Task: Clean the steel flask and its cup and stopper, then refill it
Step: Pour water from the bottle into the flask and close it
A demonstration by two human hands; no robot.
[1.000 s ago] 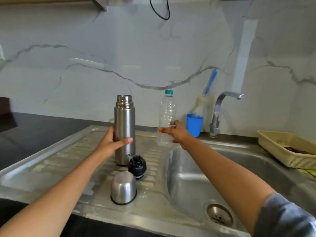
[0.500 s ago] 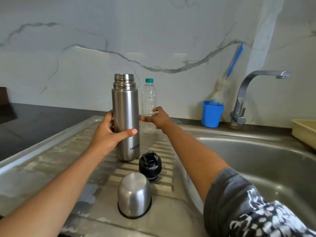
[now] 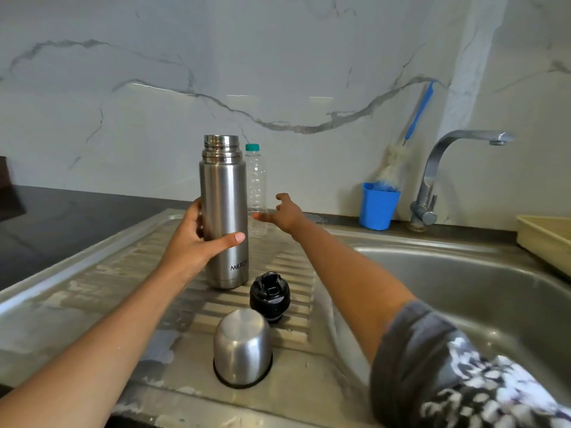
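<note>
Flask (image 3: 224, 183) on steel drainboard (image 3: 102, 282), marble wall (image 3: 278, 57)

Silver flask (image 3: 225, 186), black stopper (image 3: 269, 296), blue holder (image 3: 378, 206).

read: MILTO | dark capital letters in one line, the end of the word lost round the curve | stands on: the steel flask (image 3: 224, 217), upright | spot: low on its body, toward its right edge, just above the base, below where my left hand (image 3: 197, 239) grips it | the only text I can read
</note>
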